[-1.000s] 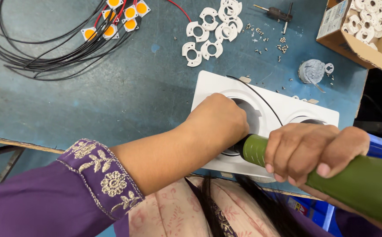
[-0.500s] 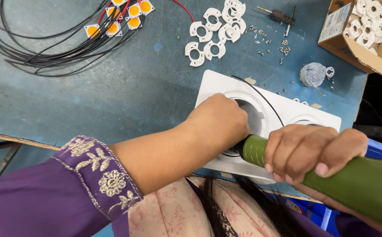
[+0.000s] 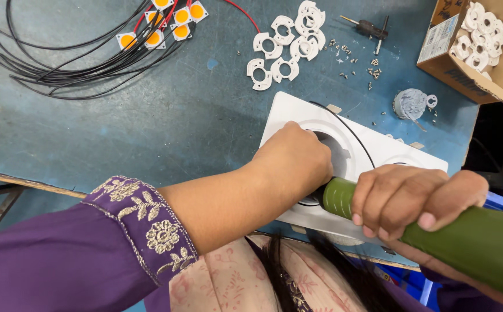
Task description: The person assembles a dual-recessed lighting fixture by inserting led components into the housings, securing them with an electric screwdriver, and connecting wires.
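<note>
Two bare hands are seen from the head camera, both at work on a white two-hole lamp frame (image 3: 373, 147) that lies flat on the blue worktable (image 3: 147, 127), near its front edge. The left hand (image 3: 292, 159) is curled down over the nearer round opening of the frame, its fingers closed against the rim; what lies under the fingertips is hidden by the hand itself. The right hand (image 3: 413, 196) is clamped around a thick green tool (image 3: 471, 242), whose front end is pressed in beside the left hand at the same opening. A thin black wire (image 3: 349, 130) is seen curving across the frame's top face. A purple sleeve with pale embroidery (image 3: 142, 228) covers the left forearm. Farther back on the table, a small heap of white ring-shaped holders (image 3: 286, 43) is laid out, with loose screws (image 3: 355, 60) scattered to its right and a small screwdriver (image 3: 370, 26) beyond them. At the far left, a bundle of black cables (image 3: 72, 60) is spread out, ending in several square chips with orange centres (image 3: 165, 23). A cardboard box (image 3: 453, 55) holding more white holders stands at the far right corner, and a grey roll of tape (image 3: 410, 104) lies just behind the frame.
</note>
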